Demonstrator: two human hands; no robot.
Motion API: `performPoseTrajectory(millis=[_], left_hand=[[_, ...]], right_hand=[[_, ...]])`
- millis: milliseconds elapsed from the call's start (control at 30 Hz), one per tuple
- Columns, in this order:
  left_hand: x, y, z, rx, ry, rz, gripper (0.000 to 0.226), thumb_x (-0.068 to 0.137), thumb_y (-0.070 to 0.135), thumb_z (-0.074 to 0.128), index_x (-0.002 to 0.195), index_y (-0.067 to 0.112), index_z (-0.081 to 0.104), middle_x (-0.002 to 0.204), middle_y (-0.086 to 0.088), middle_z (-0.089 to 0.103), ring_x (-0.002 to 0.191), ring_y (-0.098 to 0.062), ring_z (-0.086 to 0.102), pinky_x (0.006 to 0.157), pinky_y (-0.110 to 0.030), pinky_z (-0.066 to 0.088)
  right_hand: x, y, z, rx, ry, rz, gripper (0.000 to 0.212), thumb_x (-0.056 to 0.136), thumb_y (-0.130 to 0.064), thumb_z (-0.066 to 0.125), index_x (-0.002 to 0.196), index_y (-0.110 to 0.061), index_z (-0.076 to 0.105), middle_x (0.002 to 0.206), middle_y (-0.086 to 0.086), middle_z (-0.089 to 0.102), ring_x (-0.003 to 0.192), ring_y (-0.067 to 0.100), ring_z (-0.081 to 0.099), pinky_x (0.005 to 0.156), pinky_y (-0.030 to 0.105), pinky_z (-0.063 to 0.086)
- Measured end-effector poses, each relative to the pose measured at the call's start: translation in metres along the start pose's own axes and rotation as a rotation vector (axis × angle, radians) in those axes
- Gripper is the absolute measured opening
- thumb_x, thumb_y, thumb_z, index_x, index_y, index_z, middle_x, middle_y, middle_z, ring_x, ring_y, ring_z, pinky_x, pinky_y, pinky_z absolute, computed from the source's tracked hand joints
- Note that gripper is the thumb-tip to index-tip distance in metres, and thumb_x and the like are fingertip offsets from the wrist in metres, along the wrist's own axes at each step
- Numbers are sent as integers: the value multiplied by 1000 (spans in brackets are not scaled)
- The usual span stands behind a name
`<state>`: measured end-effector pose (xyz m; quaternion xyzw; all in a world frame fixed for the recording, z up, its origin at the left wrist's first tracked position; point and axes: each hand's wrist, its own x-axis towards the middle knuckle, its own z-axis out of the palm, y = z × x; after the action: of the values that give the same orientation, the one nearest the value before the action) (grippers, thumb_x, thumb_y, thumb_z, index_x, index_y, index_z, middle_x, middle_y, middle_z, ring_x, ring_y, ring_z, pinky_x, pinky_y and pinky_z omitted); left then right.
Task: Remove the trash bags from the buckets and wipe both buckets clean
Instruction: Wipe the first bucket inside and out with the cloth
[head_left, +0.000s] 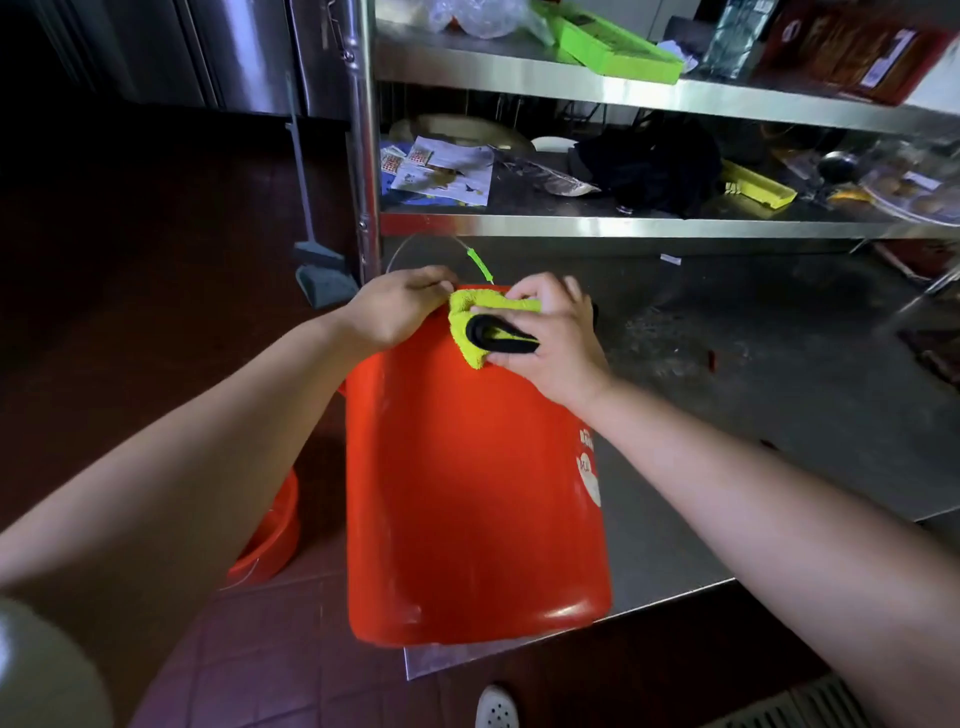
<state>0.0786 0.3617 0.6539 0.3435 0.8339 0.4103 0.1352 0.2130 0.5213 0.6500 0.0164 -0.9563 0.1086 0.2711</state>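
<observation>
Orange plastic bucket (467, 493) (stiff, light, likely slick) overhangs the tabletop (779, 415) corner; left hand (397, 306) grips its rim, right hand (550, 332) clutches the yellow-green cloth (470, 312).

Stainless-steel table top (779, 364), scuffed and stained, extending right of the fingers. Above the fingers, a two-tier steel shelf rack (623, 226): lower tier holds printed paper sheets (441, 171), a crumpled black cloth (649, 161) and a yellow flat box (758, 184); upper tier holds a bright green tray (613, 44) and a red printed carton (852, 49). Left of the fingers, a grey broom with dustpan (322, 270) leans on dark red floor tiles (260, 649). Below, a white perforated shoe (497, 706).
</observation>
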Motion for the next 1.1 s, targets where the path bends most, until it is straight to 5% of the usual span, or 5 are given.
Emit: performPoseTrajectory(millis=[267,500,700,933,1100], left_hand=[[-14,-25,-9,-128,0,-65,27,98,38,42,114,26,59,120,-5,62,116,-22,54,108,-42,35],[-21,-29,-13,-183,-4,-65,25,98,41,40,115,33,58,114,5,61,110,-11,54,99,-28,39],[-16,-16,-10,-190,14,-71,16,99,34,43,108,33,56,93,20,56,93,-1,50,69,4,35],[-12,-24,-13,-311,-3,-87,17,100,23,43,99,30,59,97,12,58,88,3,53,74,0,39],[-16,-27,-22,-325,5,-120,24,101,22,40,119,21,56,116,-1,59,111,-13,53,98,-24,40]], right_hand=[[-41,-29,1,42,-25,-3,40,73,-50,69,113,-44,65,110,-5,54,100,19,39,82,43,35],[-152,-55,-19,140,-68,-235,36,83,-56,60,115,-41,63,110,-5,47,103,20,39,84,44,38],[-140,-36,-24,147,-93,-383,40,84,-60,52,116,-38,61,111,-3,47,102,21,41,83,42,41],[-36,-2,3,82,3,-182,35,78,-45,66,111,-33,68,104,10,60,94,35,51,80,46,41],[16,17,14,85,6,58,37,74,-33,75,109,-23,72,108,10,56,102,36,47,88,49,37]])
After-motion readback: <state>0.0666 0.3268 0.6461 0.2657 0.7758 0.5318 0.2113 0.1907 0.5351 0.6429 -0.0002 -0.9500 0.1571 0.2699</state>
